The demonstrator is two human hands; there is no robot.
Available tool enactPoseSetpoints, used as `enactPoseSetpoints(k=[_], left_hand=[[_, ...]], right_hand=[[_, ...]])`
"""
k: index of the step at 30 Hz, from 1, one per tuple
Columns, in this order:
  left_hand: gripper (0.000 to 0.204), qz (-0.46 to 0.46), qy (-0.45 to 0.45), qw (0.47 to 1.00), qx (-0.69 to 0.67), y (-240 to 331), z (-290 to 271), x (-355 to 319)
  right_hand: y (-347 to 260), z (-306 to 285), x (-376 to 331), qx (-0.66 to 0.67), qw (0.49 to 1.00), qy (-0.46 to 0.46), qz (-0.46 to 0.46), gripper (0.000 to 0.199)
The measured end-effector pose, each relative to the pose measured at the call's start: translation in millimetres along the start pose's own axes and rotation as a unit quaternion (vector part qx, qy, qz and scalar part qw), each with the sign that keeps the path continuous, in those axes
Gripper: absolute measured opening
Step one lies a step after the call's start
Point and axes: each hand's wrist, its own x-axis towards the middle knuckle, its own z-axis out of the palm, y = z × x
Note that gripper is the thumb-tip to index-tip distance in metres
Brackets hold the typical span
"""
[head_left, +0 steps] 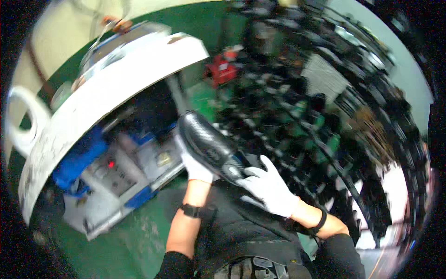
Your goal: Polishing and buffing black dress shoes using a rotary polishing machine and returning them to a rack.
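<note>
A long, dark saddle-shaped piece (206, 135) with a glossy, carbon-look textured top lies tilted in front of my body. My left hand (197, 167), in a white glove, holds it from its left side, with the fingers partly hidden beneath it. The gloved right hand (272, 188) is beside the narrow near end, its thumb raised and fingers spread. Those right fingertips appear to touch that end, with no grip round it. Motion blur softens the detail.
A white table (125, 76) curves across the left, with a blue bundle (83, 160) and a grey box with a red light (114, 169) beneath it. Many blurred black pieces (297, 135) fill the right. A red object (223, 69) stands on the green floor (134, 242) beyond the table.
</note>
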Motion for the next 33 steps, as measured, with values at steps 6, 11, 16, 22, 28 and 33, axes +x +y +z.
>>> enactPoseSetpoints(k=[6, 11, 16, 22, 28, 33], left_hand=[[0.063, -0.031, -0.100, 0.973, 0.207, -85.9, 112.5, -53.2], [0.066, -0.328, -0.413, 0.849, 0.035, -175.0, 135.5, -59.5], [0.062, -0.405, -0.363, 0.825, 0.151, -237.2, 134.8, -83.1], [0.055, -0.462, -0.285, 0.821, 0.177, -255.1, 124.7, -89.0], [0.049, -0.451, -0.229, 0.838, 0.204, -247.0, 110.5, -91.8], [0.046, -0.420, -0.157, 0.866, 0.223, -223.1, 77.3, -84.3]], right_hand=[[10.1, -60.8, -108.5, 0.016, 0.967, 0.252, 0.043, 0.013], [-58.4, -193.3, -237.0, -0.228, 0.888, 0.330, 0.223, 0.027], [-114.0, -256.9, -332.9, -0.453, 0.675, 0.466, 0.349, 0.022], [-84.0, -351.5, -439.9, -0.559, 0.585, 0.444, 0.386, 0.016], [-18.4, -437.7, -523.2, -0.539, 0.631, 0.136, 0.541, 0.031], [23.9, -453.5, -437.6, -0.633, 0.617, 0.242, 0.401, 0.036]])
